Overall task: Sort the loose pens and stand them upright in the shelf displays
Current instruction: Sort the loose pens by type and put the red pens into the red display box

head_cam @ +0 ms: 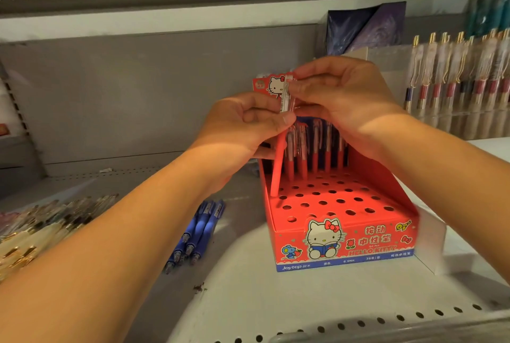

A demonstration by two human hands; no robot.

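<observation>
A red Hello Kitty display box (345, 243) with a perforated top stands on the white shelf. Several red pens (314, 149) stand upright in its back row of holes. My left hand (242, 124) grips a red pen (277, 171) by its clear upper part, the tip hanging near the box's left holes. My right hand (339, 97) pinches the top of that same pen from the right. Blue pens (198, 232) lie loose on the shelf left of the box.
A heap of pale, gold-clipped pens (41, 229) lies at the left. A clear rack of gold-clipped pens (455, 77) stands at the back right, with a dark purple package (367, 28) behind. The shelf's perforated front edge (358, 323) runs below.
</observation>
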